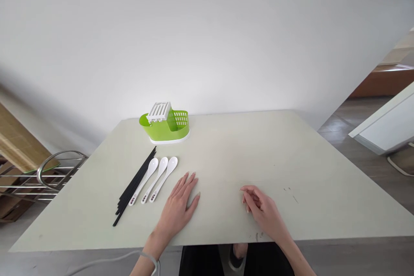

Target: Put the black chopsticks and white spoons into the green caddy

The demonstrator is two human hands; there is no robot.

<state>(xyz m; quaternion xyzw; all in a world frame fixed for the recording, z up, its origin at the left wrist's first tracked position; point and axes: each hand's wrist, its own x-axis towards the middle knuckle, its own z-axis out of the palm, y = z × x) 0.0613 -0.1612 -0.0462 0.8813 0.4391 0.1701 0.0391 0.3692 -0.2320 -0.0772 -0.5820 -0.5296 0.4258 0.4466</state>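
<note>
In head view, can see green caddy [161, 132], inside partly hidden, near surface's [220, 151] far left corner, black chopsticks [134, 184] and white spoons [162, 165] in front. Rests left hand [179, 207] flat, empty, beside spoons; half-curls right hand [262, 212], hold hidden, near front edge, well off right edge.
</note>
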